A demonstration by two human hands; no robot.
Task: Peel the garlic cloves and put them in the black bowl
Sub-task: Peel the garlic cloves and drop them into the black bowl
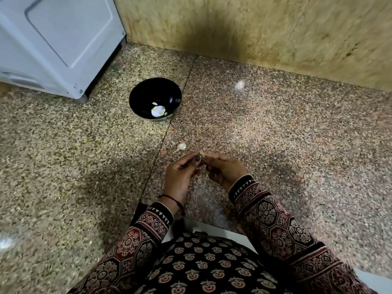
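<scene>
Both hands meet low in the middle of the view and pinch one small garlic clove [202, 154] between their fingertips. Only its pale, beige tip shows above the fingers; whether it wears its skin is too small to tell. The left hand [180, 172] has its thumb laid against the clove and its fingers curled under it; a dark thread sits round that wrist. The right hand [226, 168] closes on the clove from the other side, fingers bent inward. The hands are held just above the floor [275, 128], which is speckled stone.

Just beyond the hands, a loose clove [181, 147] lies on the floor – whitish, plump, with a thin stalk pointing left and down, its papery skin on. A scrap of skin [173, 142] lies just beside it.

Further off and to the left stands the black bowl [144, 94], upright on the floor and well apart from the hands. At its bottom lie a few peeled cloves [155, 103], pale yellow, beside a bright white round patch – glare or something else, I cannot tell.

A white appliance [53, 43] stands behind the bowl on the left, and a wooden board [254, 28] runs along the back. A blurred white spot [239, 84] shows on the floor near the board. The sleeves [275, 219] are dark with a red and cream print.
</scene>
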